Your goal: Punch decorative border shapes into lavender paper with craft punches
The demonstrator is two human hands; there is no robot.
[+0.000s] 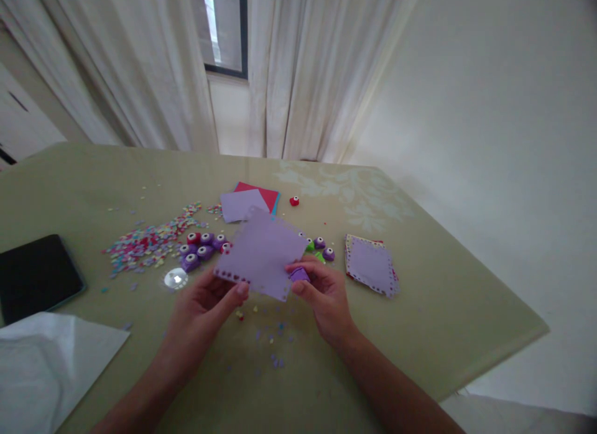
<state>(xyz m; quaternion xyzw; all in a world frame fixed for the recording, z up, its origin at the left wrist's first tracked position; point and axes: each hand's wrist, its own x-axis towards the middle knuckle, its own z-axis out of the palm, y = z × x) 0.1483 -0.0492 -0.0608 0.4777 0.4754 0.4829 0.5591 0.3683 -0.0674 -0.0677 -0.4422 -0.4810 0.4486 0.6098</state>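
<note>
Between my hands, a sheet of purple paper (pixel 265 250) is held tilted above the table, with punched holes along some of its edges. My left hand (pixel 205 303) pinches its lower left corner between thumb and fingers. A small purple craft punch (pixel 299 274) is gripped in my right hand (pixel 326 297), at the paper's right edge. Under the paper, small punched bits (pixel 275 362) lie scattered on the table. Partly hidden behind the sheet are several red and purple punches (pixel 204 252) with eye-like buttons on the left, and more purple and green ones (pixel 329 253) on the right.
A stack of hole-edged paper (pixel 370 265) lies to the right. Farther back are plain red and purple sheets (pixel 237 205) and a lone red punch (pixel 294 201). At left are a confetti heap (pixel 149 244), a clear round disc (pixel 176 278), a black tablet (pixel 40 275) and a white bag (pixel 51 359).
</note>
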